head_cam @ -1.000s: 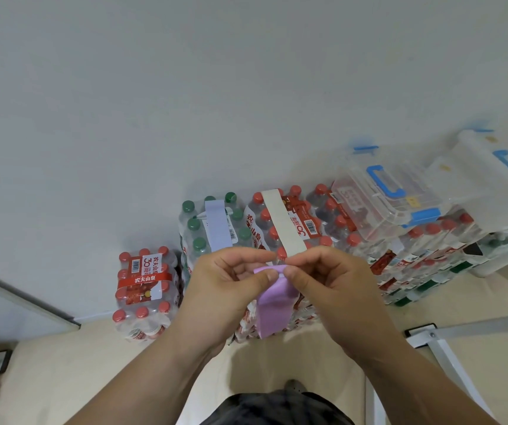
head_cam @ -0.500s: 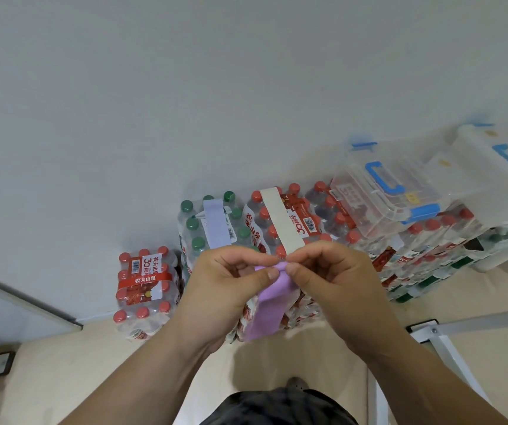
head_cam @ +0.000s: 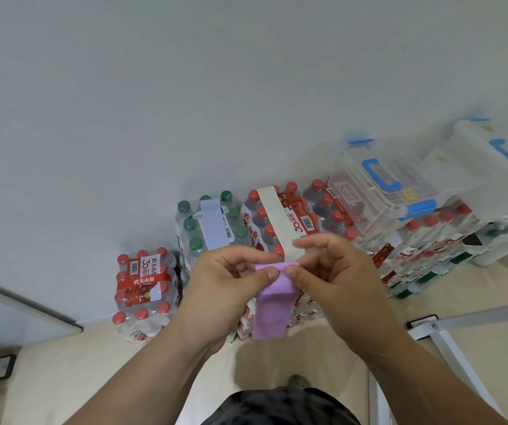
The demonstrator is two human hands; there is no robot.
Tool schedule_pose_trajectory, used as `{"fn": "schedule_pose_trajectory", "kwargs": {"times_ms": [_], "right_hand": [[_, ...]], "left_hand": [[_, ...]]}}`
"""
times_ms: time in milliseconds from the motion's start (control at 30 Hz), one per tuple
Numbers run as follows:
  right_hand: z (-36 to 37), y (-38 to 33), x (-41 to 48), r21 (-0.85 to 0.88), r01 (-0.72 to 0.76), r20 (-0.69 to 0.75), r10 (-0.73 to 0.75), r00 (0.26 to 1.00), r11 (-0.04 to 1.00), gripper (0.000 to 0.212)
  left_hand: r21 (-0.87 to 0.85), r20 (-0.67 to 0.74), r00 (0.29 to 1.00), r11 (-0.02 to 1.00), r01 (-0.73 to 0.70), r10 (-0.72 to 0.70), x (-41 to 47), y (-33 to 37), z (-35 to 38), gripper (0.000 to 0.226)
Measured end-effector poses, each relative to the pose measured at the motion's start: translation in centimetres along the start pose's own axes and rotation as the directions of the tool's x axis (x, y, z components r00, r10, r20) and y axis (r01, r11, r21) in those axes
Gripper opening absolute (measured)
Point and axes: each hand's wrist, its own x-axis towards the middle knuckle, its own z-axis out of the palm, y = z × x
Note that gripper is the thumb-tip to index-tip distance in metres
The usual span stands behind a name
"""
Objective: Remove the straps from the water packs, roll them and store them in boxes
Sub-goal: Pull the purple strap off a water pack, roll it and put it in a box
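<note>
A purple strap hangs down in front of me, its top end pinched between both hands. My left hand grips the left of that end, my right hand the right, thumbs almost touching. Behind them stand stacked water packs: a green-capped pack with a pale blue strap over it, and a red-capped pack with a beige strap. A clear storage box with blue latches sits on packs to the right.
A smaller red-capped pack stands on the floor at the left by the wall. A second white box with a blue handle is at far right. White metal frame legs cross the floor at lower right.
Both hands have stayed together on the strap's top end, fingers shifting slightly; the hanging purple tail swung from left back to straight down.
</note>
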Motion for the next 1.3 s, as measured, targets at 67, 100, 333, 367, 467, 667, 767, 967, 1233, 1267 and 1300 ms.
{"fn": "schedule_pose_trajectory", "kwargs": {"times_ms": [67, 100, 333, 367, 467, 667, 767, 967, 1233, 1267, 1300], "right_hand": [[-0.1, 0.0, 0.1, 0.004, -0.01, -0.004, 0.01, 1.0, 1.0, 0.027], [-0.1, 0.1, 0.1, 0.002, -0.005, -0.005, 0.005, 1.0, 1.0, 0.024], [0.0, 0.3, 0.3, 0.037, 0.045, 0.013, -0.045, 0.999, 0.998, 0.017], [-0.1, 0.4, 0.4, 0.03, 0.046, 0.011, -0.047, 0.999, 0.998, 0.019], [-0.7, 0.8, 0.7, 0.043, 0.033, 0.026, -0.035, 0.999, 0.999, 0.022], [-2.8, 1.9, 2.4, 0.065, -0.002, 0.035, 0.0, 0.999, 0.998, 0.017], [-4.3, 2.0, 3.8, 0.092, -0.002, 0.092, -0.007, 0.996, 0.996, 0.012], [-7.9, 2.6, 6.9, 0.158, 0.025, 0.154, -0.05, 0.987, 0.987, 0.012], [-12.2, 3.9, 10.5, 0.165, -0.049, 0.246, 0.007, 0.969, 0.985, 0.02], [-12.7, 4.1, 10.8, 0.173, -0.055, 0.255, 0.009, 0.967, 0.983, 0.019], [-13.3, 4.2, 11.1, 0.189, -0.063, 0.267, 0.01, 0.964, 0.98, 0.017]], "left_hand": [[-0.014, 0.002, 1.0, 1.0, -0.006, 0.006, -0.1, 0.2, 0.1, 0.028], [-0.021, 0.002, 1.0, 1.0, -0.01, 0.01, -0.1, 0.3, 0.2, 0.03], [0.034, -0.022, 0.999, 0.998, -0.048, 0.048, 0.1, 0.1, 0.1, 0.028], [0.041, -0.025, 0.999, 0.998, -0.039, 0.041, 0.1, 0.0, 0.2, 0.027], [0.039, -0.009, 1.0, 0.999, -0.005, 0.005, 0.5, -0.4, 0.7, 0.02], [0.078, -0.069, 0.998, 0.997, 0.02, -0.015, 2.0, -0.5, 3.2, 0.013], [0.135, -0.108, 0.994, 0.991, -0.006, 0.021, 3.1, -0.5, 4.6, 0.014], [0.12, -0.186, 0.982, 0.993, -0.015, 0.037, 5.4, 0.0, 8.4, 0.021], [0.072, -0.282, 0.959, 0.997, -0.012, 0.032, 7.6, 0.2, 13.6, 0.028], [0.071, -0.287, 0.958, 0.997, -0.009, 0.029, 7.8, 0.2, 14.2, 0.027], [0.064, -0.292, 0.956, 0.998, -0.007, 0.025, 8.0, 0.3, 14.7, 0.025]]}}
